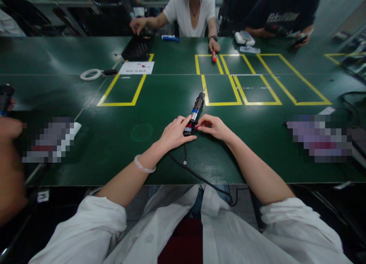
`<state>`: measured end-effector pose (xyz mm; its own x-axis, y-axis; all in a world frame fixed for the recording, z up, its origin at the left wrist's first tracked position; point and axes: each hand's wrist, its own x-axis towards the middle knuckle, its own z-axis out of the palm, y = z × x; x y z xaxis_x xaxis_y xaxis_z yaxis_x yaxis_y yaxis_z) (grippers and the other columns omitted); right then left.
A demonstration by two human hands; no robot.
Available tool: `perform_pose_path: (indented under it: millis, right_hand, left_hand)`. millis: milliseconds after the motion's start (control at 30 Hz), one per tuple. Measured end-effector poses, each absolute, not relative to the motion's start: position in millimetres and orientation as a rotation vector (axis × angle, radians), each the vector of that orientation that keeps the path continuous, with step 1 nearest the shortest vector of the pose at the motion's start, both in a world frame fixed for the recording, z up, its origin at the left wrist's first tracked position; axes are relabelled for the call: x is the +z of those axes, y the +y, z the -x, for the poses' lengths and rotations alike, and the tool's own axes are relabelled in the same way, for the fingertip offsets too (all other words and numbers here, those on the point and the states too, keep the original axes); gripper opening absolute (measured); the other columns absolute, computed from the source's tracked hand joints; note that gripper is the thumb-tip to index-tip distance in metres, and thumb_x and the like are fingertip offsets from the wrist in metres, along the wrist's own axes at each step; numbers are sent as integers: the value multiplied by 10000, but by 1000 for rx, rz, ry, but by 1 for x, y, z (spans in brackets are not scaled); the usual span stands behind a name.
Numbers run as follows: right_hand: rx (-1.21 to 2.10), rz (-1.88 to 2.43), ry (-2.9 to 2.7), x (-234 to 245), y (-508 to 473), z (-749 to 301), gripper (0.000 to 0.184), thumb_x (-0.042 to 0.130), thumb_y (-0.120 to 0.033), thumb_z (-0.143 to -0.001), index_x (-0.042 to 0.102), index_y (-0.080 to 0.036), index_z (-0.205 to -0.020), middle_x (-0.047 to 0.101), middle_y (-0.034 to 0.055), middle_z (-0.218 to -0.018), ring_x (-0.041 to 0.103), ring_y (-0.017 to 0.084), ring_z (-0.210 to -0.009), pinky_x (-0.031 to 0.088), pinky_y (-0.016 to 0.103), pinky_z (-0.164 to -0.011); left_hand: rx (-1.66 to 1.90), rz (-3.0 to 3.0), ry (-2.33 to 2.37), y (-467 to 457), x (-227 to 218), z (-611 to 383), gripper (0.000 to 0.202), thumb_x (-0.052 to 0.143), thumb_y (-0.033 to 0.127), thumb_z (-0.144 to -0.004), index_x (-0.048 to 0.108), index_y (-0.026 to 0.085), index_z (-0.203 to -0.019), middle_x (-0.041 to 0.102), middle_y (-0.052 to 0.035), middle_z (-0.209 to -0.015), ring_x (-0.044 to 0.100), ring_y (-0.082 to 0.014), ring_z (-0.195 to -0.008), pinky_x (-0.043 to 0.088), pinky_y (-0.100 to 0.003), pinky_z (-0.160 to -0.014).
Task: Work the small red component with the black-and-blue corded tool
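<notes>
A dark electric screwdriver (196,108) with a blue band lies on the green table (160,104), its tip pointing away from me and its black cable (200,178) trailing back over the front edge. My left hand (174,133) rests on the tool's rear end, fingers curved over it; a pale bangle (144,165) circles that wrist. My right hand (213,127) pinches the red part at the tool's rear from the right side.
Yellow tape rectangles (237,89) mark the tabletop. A white cable coil (90,74), a paper sheet (136,67) and a black keyboard (138,47) lie far left. Two people sit opposite; one hand holds a red tool (214,57). White boxes (244,38) lie far right.
</notes>
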<state>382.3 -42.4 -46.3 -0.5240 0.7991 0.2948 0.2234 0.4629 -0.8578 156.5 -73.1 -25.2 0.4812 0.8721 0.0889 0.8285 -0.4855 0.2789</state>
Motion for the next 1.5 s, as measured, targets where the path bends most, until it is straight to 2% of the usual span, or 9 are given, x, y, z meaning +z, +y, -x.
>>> perform_pose_path:
  millis: [300, 533, 733, 933, 1133, 1300, 1400, 1500]
  right_hand:
    - [848, 884, -2139, -41, -43, -383, 123, 680, -277, -847, 626, -166, -848, 567, 12, -822, 515, 126, -659, 408, 265, -645]
    - [874, 847, -2184, -40, -42, -386, 119, 678, -254, -845, 638, -165, -914, 599, 18, -844, 536, 131, -680, 425, 258, -655]
    - [784, 844, -2195, -41, -45, -382, 89, 667, -249, -864, 631, -169, -883, 585, 20, -847, 522, 127, -666, 420, 254, -651]
    - [732, 827, -2226, -40, -44, -383, 99, 675, -261, -871, 674, -163, -884, 597, 54, -926, 555, 150, -745, 438, 269, -696]
    - [783, 855, -2198, -37, -46, -381, 59, 616, -185, -865, 668, -162, -879, 629, 21, -797, 548, 134, -671, 421, 253, -660]
    - [717, 903, -2202, -34, -50, -377, 136, 549, -134, -852, 671, -173, -897, 660, 45, -865, 567, 153, -720, 433, 269, -699]
    - [705, 906, -2218, -35, -50, -376, 153, 521, -127, -851, 662, -176, -884, 653, 49, -874, 564, 162, -735, 432, 278, -711]
    - [718, 897, -2211, -37, -49, -376, 151, 515, -132, -851, 653, -178, -890, 650, 46, -876, 567, 164, -750, 436, 281, -729]
  left_hand:
    - [307, -2548, 1473, -73, -25, -157, 873, 631, 611, -855, 330, 170, -1545, 516, -142, -1313, 550, -300, -1158, 489, -393, -903]
    - [296, -2568, 1485, -74, -24, -160, 873, 643, 595, -853, 325, 172, -1547, 517, -138, -1304, 554, -298, -1147, 495, -393, -897]
    - [294, -2549, 1489, -74, -24, -159, 874, 645, 591, -851, 309, 199, -1557, 508, -135, -1311, 553, -296, -1144, 491, -396, -898]
    - [305, -2567, 1481, -74, -25, -160, 871, 643, 586, -854, 300, 206, -1559, 506, -131, -1310, 551, -291, -1146, 491, -390, -896]
    - [246, -2602, 1505, -75, -21, -161, 875, 615, 616, -863, 308, 182, -1558, 516, -137, -1307, 556, -298, -1142, 489, -385, -889]
    - [243, -2587, 1643, -75, -18, -172, 735, 463, 639, -937, 385, 184, -1509, 553, -150, -1221, 571, -303, -1081, 481, -387, -853]
    - [274, -2562, 1726, -76, -20, -181, 651, 465, 574, -957, 425, 172, -1467, 559, -160, -1206, 570, -298, -1059, 477, -378, -843]
    - [284, -2559, 1756, -77, -22, -187, 650, 482, 523, -959, 401, 146, -1483, 549, -173, -1244, 558, -302, -1083, 475, -380, -858]
